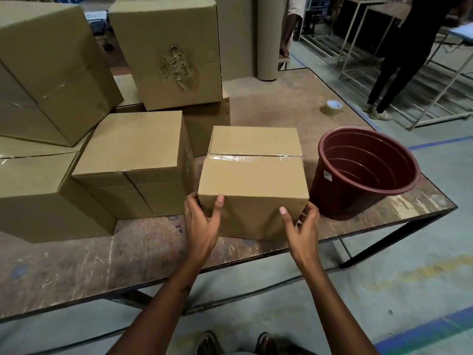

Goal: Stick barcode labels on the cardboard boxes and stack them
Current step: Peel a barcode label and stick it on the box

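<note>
While both hands' fingers grip the taped box [253, 180], it apparently rests on the table [128, 257].

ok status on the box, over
Left hand and right hand grip box at near corners. No label visible. Bucket close on right.

Worn wooden table [143, 254], dark metal legs. On it: taped cardboard box [253, 175] held between left grip [202, 224] and right grip [302, 226]; maroon bucket [363, 172] just right of right grip; tape roll [332, 105] far behind it; box stack [76, 139] left of left grip.
</note>
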Demonstrator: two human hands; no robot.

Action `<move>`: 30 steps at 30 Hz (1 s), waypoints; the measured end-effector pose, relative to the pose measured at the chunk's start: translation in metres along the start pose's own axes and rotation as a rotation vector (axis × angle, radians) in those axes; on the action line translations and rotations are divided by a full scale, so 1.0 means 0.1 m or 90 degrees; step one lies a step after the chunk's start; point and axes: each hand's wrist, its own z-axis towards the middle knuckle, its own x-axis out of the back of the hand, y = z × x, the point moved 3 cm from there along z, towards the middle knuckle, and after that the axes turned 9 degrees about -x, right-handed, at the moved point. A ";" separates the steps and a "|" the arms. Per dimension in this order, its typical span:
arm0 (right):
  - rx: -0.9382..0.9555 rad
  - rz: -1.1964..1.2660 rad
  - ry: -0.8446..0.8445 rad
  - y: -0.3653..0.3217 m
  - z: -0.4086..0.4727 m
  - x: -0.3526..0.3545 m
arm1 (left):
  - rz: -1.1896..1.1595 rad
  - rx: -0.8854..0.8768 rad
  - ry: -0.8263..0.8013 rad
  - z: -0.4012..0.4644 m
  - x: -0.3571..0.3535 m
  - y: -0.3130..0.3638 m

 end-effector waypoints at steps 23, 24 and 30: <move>0.132 -0.445 0.118 -1.07 0.46 -0.14 | 0.437 -0.129 -0.120 0.81 -0.20 0.92; 0.122 -0.441 0.112 -1.05 0.45 -0.14 | 0.442 -0.103 -0.137 0.83 -0.21 0.90; 0.119 -0.418 0.105 -0.98 0.43 -0.13 | 0.461 -0.118 -0.102 0.76 -0.22 0.85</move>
